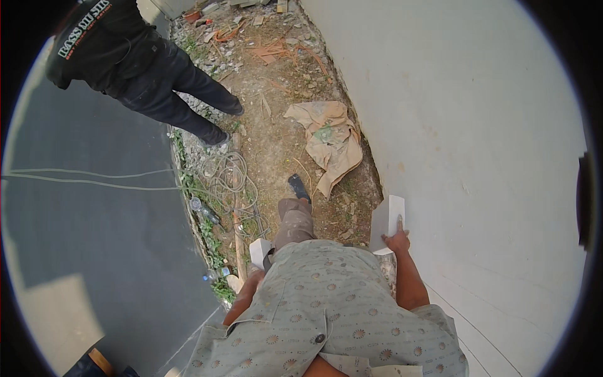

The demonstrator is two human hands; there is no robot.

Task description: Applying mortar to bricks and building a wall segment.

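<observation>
The work is judged to be at a carrying stage: two pieces have been taken up, and the setting down of both is left to be done. A white block [380,227] is gripped by the right hand [396,240], with a finger laid along its pale face, near the right edge of the dirt strip [270,135]; whether the pale wall [465,144] is touched by it cannot be told. By the left hand [254,276], a white piece [259,252] appears to be gripped near the strip's left edge, though the fingers are partly hidden. Of the containers, a clear bottle [196,204] is seen lying beside the coiled rope [229,178] at the left edge, and a blue-capped bottle [217,274] farther down that edge; their contents cannot be made out. An orange pot [191,17] is seen at the strip's far left corner, its contents too small to be told.
</observation>
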